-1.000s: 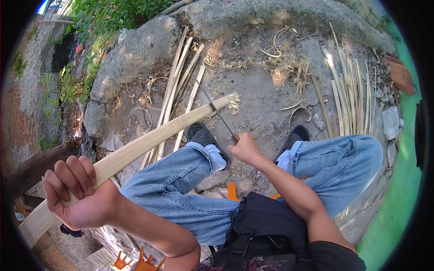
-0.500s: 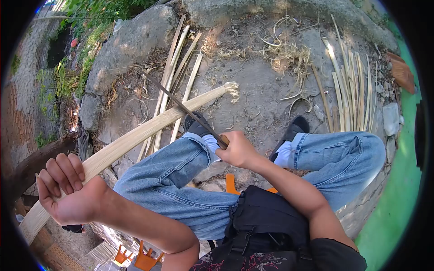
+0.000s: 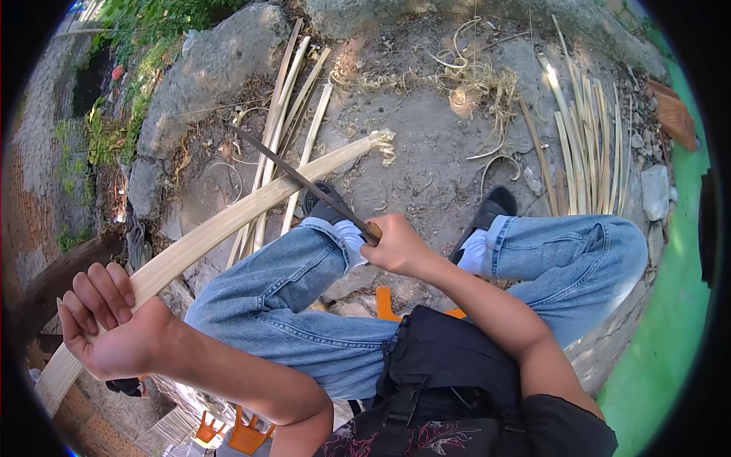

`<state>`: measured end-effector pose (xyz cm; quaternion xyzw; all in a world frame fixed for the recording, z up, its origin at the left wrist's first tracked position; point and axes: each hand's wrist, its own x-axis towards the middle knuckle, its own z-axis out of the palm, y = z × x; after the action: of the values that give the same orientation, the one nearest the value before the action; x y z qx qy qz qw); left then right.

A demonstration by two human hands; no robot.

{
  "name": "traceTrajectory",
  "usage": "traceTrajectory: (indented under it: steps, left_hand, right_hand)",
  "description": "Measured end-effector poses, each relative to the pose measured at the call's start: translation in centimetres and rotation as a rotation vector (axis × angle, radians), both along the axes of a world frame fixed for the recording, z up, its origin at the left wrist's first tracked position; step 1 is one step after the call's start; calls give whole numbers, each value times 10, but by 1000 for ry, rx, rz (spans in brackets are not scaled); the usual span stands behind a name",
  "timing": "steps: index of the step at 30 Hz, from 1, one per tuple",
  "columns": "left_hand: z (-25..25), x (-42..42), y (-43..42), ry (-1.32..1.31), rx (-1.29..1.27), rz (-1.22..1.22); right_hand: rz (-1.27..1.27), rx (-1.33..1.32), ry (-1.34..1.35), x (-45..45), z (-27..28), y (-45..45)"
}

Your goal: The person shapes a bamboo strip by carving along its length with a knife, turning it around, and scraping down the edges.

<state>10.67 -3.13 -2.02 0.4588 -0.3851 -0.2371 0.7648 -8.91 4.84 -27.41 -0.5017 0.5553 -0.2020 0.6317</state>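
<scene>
A long pale bamboo strip [image 3: 221, 225] slants from the lower left up to the middle of the view, with curled shavings [image 3: 385, 146] at its far end. My left hand [image 3: 114, 320] is wrapped round its near part. In my right hand [image 3: 400, 245] is the wooden handle of a long, thin dark-bladed knife [image 3: 285, 169]. The blade lies across the strip, beyond its middle, pointing up and left. My fingers hide most of the handle.
Bamboo strips [image 3: 311, 156] lie on the ground at left, and another bundle [image 3: 586, 145] at right. Loose shavings [image 3: 495, 99] are scattered at the back. A stone ledge [image 3: 213, 68] borders the ground. Orange chairs [image 3: 247, 436] stand at the lower left.
The view has shifted slightly. Both hands keep their grip, and the blade stays across the strip in nearly the same place.
</scene>
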Motion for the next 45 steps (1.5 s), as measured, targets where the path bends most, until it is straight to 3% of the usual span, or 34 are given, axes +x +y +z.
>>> traceTrajectory:
  steps: [1, 3, 5, 8, 9, 12, 13, 19, 25, 27, 34, 39, 42, 45]
  left_hand:
    - [0, 0, 2, -7, -2, 3]
    - [-1, 2, 3, -8, 19, 38]
    - [4, -2, -2, -10, -16, 11]
    - [6, -11, -1, -4, -30, -65]
    - [6, -8, -2, 0, -25, -71]
    - [4, -7, 2, 8, -23, -66]
    - [4, -8, 2, 12, -29, -65]
    - [-1, -6, 1, 45, -70, 49]
    - [-2, 1, 0, 35, -95, 92]
    - [-4, 11, 5, 57, -115, -17]
    - [-3, 11, 11, -1, -124, 40]
    - [-8, 18, 17, 49, -157, -133]
    - [-15, 43, 18, 116, -293, -591]
    - [-14, 32, 22, 105, -233, -391]
  right_hand:
    - [2, 12, 75, -6, -27, 3]
    - [-107, 266, 312, -38, -146, 19]
    - [-190, 275, 292, -65, -136, 11]
    - [-154, 282, 378, -27, -124, 11]
    - [-144, 141, 284, -19, -90, 3]
    - [-36, 115, 238, -22, -51, -23]
    - [0, 13, 283, -25, -66, -21]
    - [-56, 108, 259, -26, -71, -13]
    - [-50, 79, 464, -44, -80, -8]
    - [-54, 85, 455, -48, -60, -9]
    - [-59, -25, 304, -54, 36, 1]
    - [-38, -131, 336, -53, 68, 17]
    - [-38, -99, 337, -52, 88, 23]
    - [-11, -98, 370, -56, 83, 26]
